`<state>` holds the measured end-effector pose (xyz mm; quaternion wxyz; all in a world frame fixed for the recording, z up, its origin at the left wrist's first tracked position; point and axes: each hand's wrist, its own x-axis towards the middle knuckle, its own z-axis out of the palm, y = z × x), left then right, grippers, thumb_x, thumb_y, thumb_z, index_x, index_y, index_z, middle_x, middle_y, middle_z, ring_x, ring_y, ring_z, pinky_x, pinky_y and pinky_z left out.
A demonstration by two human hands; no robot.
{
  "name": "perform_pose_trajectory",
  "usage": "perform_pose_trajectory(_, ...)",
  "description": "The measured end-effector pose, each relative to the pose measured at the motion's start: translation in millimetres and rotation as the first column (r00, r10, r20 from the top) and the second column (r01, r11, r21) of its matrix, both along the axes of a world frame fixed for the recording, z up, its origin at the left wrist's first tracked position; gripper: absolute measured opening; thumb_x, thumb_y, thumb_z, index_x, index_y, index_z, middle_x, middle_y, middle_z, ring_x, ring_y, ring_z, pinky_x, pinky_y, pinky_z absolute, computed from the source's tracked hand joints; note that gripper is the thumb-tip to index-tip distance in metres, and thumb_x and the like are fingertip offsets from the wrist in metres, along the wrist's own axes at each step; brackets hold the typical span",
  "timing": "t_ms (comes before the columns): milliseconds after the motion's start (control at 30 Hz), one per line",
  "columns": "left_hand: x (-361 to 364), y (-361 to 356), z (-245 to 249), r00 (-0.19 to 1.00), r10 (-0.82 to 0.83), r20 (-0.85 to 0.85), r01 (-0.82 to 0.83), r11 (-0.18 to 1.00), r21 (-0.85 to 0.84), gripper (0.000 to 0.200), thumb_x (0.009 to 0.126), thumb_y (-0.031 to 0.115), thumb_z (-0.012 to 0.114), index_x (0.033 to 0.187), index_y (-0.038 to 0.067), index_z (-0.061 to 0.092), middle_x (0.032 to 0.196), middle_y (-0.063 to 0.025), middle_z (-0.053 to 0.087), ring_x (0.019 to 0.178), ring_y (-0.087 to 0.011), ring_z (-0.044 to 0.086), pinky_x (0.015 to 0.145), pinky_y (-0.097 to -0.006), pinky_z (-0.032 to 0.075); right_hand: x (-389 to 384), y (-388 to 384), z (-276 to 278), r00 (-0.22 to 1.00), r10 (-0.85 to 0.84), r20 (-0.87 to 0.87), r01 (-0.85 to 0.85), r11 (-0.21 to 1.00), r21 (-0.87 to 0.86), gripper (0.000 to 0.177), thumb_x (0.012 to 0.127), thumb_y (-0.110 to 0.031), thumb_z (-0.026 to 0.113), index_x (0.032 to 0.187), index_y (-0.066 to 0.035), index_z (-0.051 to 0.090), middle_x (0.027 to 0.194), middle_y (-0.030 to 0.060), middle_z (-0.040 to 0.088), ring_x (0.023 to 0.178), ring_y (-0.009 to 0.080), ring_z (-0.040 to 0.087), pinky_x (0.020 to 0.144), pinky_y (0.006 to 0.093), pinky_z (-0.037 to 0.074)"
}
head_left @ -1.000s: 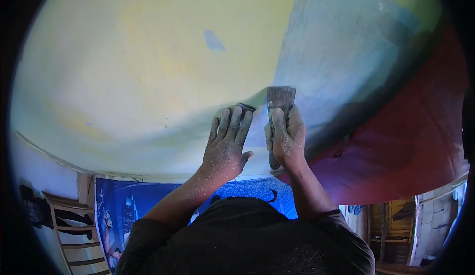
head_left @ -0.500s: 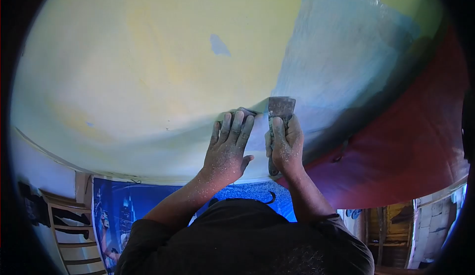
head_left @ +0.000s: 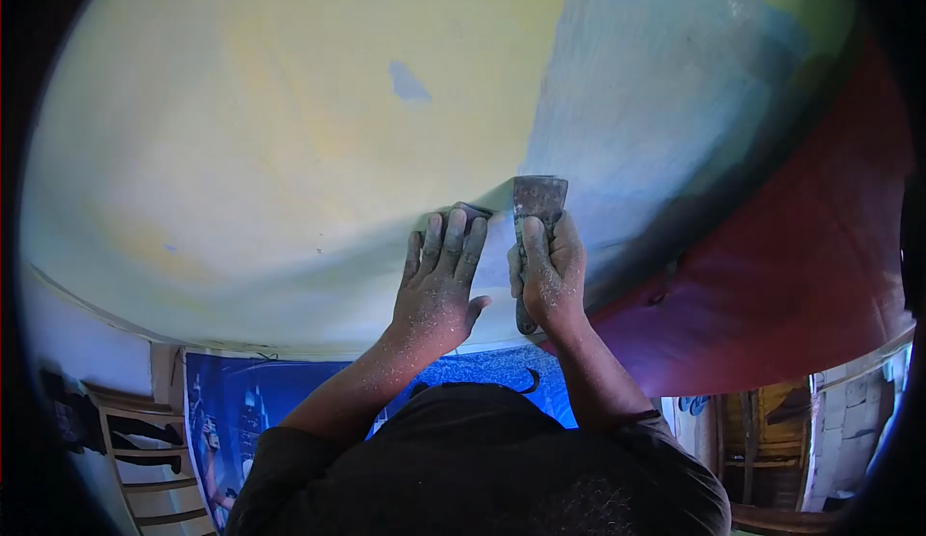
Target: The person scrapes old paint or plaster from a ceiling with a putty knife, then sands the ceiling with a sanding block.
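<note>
I have both hands up at the surface (head_left: 318,102), near its lower edge as I see it. The left hand (head_left: 434,290) is flat, back towards me, fingers straight and slightly spread, thumb out to the side. Its fingertips lie over a dark block (head_left: 473,214); I only get the top end of that past the fingers, so I can't confirm what it is or whether it's gripped or just pressed.

The right hand (head_left: 552,271) is wrapped round the handle of a scraper (head_left: 540,193), thumb along the front. Blade end points away from the body, handle tip sticks out below the fist. I can't tell whether the blade edge touches the surface. Scraper and block are near each other, a small gap between. Pale dust on both hands, specks on the left forearm too.

Surface is mostly yellow to cream. I read a big blue-grey patch (head_left: 656,82) on the right, its left border running down towards the scraper, plus a small grey patch (head_left: 409,82) well apart from the hands. A shadow band runs left from the block.

Around it: red sheet (head_left: 772,275) hanging at the right, blue poster (head_left: 492,367) below the surface edge, partly behind the arms. Dark shirt (head_left: 473,478) fills bottom centre. Rack (head_left: 169,488) with dark items at lower left, pale block wall (head_left: 854,420) at lower right. My lens bends the edges and the corners are black.
</note>
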<state>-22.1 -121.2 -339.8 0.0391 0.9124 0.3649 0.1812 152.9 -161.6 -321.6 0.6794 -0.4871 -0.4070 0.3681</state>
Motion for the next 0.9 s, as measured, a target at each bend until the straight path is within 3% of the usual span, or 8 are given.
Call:
perform_pose_trajectory(67,-1,0,2,1.000,-0.013,0.000,0.013,1.000,-0.006,0.117,0.085,0.034,0.091,0.174,0.004,0.022,0.178,-0.0316,0.016,0.165,-0.0548,0.012,0.132,-0.0662,0.016,2,-4,-1,1.000,0.022,-0.003,-0.022,0.998,-0.061,0.021,0.117,-0.024,0.056,0.110,-0.006,0.049,0.078,-0.0009,0.054,0.056,0.0063,0.052,0.044,0.0263,0.040)
perform_pose_trajectory(267,-1,-2,4,1.000,-0.019,0.016,0.019,1.000,-0.006,0.117,0.084,0.033,0.092,0.173,0.002,0.023,0.178,-0.0311,0.017,0.164,-0.0557,0.015,0.131,-0.0667,0.019,-2,1,6,1.000,0.011,-0.019,-0.010,1.000,0.027,0.019,0.117,-0.023,0.055,0.112,-0.005,0.050,0.079,-0.0013,0.053,0.056,0.0061,0.053,0.044,0.0257,0.040)
perform_pose_trajectory(367,-2,0,3,0.999,-0.029,0.021,0.029,1.000,0.007,0.117,0.084,0.033,0.092,0.173,0.002,0.023,0.178,-0.0312,0.017,0.164,-0.0557,0.016,0.131,-0.0667,0.019,3,-3,4,1.000,0.015,0.018,-0.014,0.999,-0.050,0.019,0.117,-0.023,0.055,0.112,-0.005,0.051,0.080,-0.0008,0.053,0.057,0.0059,0.052,0.044,0.0259,0.040)
perform_pose_trajectory(667,-1,0,3,1.000,-0.011,0.010,0.011,1.000,-0.009,0.117,0.085,0.034,0.091,0.174,0.003,0.022,0.178,-0.0315,0.017,0.164,-0.0559,0.014,0.132,-0.0659,0.018,-1,5,13,0.999,-0.024,0.024,0.023,0.999,0.043,0.019,0.117,-0.023,0.054,0.112,-0.006,0.051,0.080,-0.0002,0.053,0.054,0.0067,0.051,0.044,0.0261,0.040)
perform_pose_trajectory(900,-2,0,3,1.000,-0.018,0.007,0.018,1.000,-0.019,0.116,0.086,0.035,0.090,0.174,0.004,0.020,0.179,-0.0316,0.015,0.164,-0.0564,0.015,0.132,-0.0659,0.017,4,2,12,1.000,-0.007,0.024,0.007,1.000,0.006,0.021,0.117,-0.024,0.054,0.110,-0.005,0.050,0.073,0.0013,0.055,0.051,0.0073,0.051,0.043,0.0266,0.040)
